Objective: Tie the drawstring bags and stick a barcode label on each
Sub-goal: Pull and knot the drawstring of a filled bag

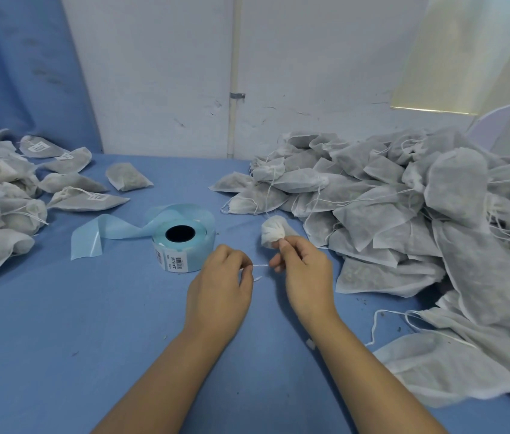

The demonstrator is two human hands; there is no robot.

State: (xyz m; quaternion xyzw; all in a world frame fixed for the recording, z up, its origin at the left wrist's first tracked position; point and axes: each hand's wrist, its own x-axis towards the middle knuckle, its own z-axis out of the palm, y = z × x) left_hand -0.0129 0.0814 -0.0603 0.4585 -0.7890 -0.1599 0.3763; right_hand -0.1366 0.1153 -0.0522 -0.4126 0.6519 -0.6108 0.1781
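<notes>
Right hand (302, 270) pinches the gathered neck of a small white drawstring bag (274, 231), held just above the blue table (59, 324). Left hand (220, 283) pinches the drawstring (261, 265), stretched taut between both hands. Barcode label roll (181, 238) sits just left of the hands. Untied bags (403, 195) heaped right, labelled bags (12, 183) left.

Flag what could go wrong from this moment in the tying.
1. The drawstring is thin and only pinched by the left hand; it could slip or snap under a hard pull, leaving the bag in the right hand loose.
2. Loose strings trail from the untied pile right beside the bag; one could get caught in the knot.
3. The label roll sits close to the left hand; an outward pull might knock it.
</notes>
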